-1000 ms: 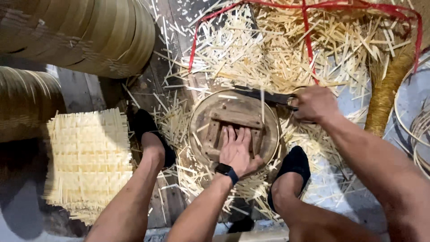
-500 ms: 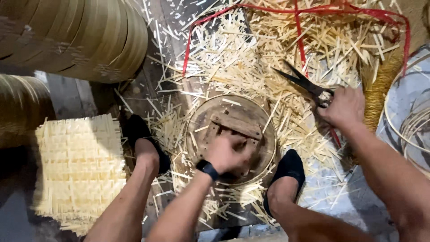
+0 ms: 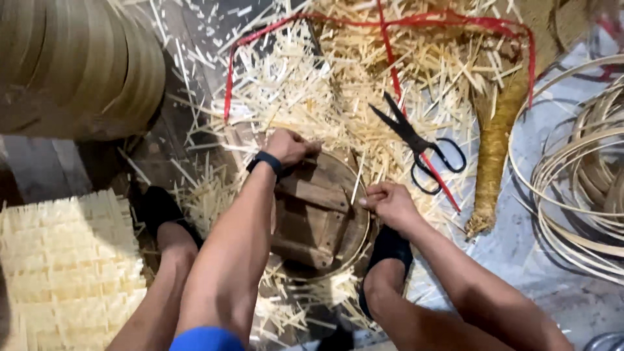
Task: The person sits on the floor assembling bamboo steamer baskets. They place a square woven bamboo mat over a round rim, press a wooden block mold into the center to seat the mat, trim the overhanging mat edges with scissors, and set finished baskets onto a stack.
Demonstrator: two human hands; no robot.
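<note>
Head view: we find the round wooden form (image 3: pixel 320 218) on the floor between the person's feet, amid bamboo offcuts (image 3: pixel 305 78). The left hand (image 3: pixel 289 146) is clenched on its far rim; the right hand (image 3: pixel 389 203) pinches the near right rim. Black scissors (image 3: pixel 416 143) lie released just beyond the right hand, on a red strap (image 3: pixel 390 58). A woven mat (image 3: pixel 65 266) lies left.
</note>
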